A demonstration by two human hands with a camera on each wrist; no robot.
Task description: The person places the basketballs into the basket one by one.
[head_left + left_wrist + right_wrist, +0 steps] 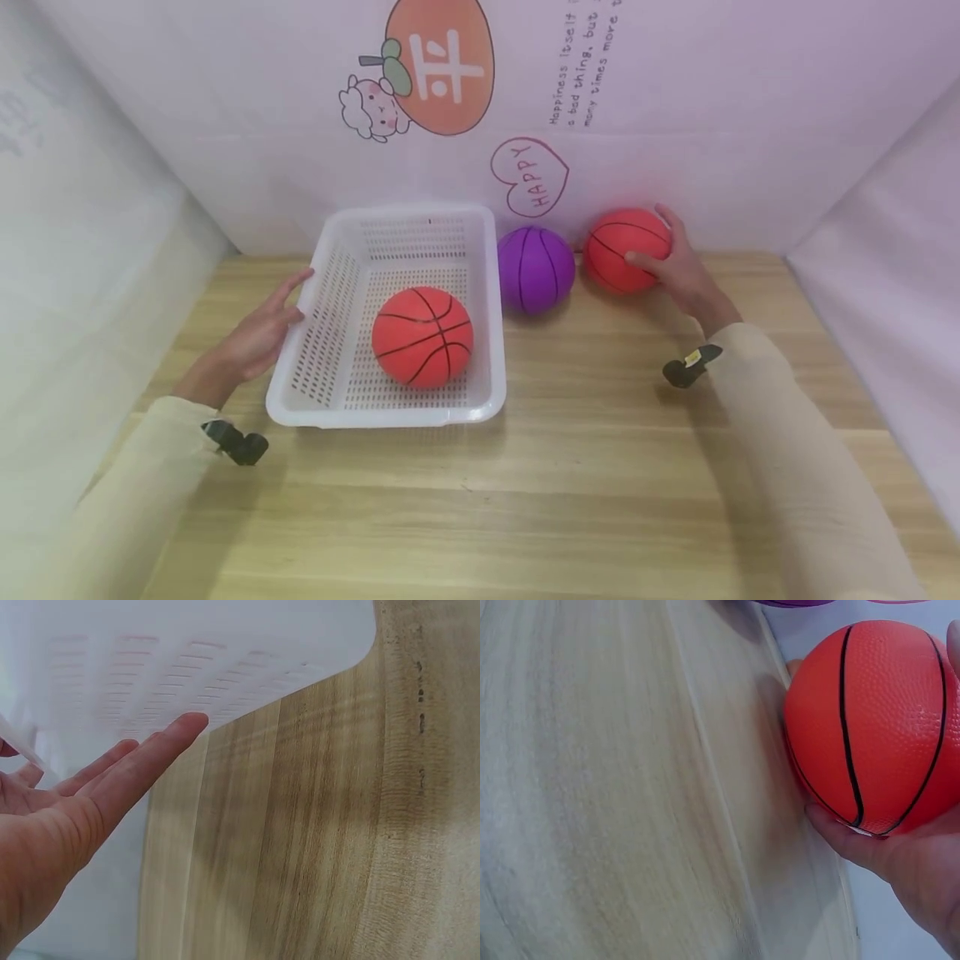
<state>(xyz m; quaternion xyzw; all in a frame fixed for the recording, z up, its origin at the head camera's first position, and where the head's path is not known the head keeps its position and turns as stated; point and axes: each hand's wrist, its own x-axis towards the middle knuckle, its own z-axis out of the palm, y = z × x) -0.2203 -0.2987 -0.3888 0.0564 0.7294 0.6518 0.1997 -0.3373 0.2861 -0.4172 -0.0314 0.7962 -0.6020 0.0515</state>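
- While my right hand (678, 271) wrapped its grip around the red ball (626, 250) at the back of the wooden surface (585, 467), thumb in front and fingers curled over the far side, that ball sat against the wall.
- Just beside it on the left stood a purple ball (536, 269), close to the white basket (330, 333).
- My left hand (262, 333) lay with its grip spread, straight fingers (161, 746) touching the basket's left wall.
- Another red ball (422, 337) rested inside the basket.
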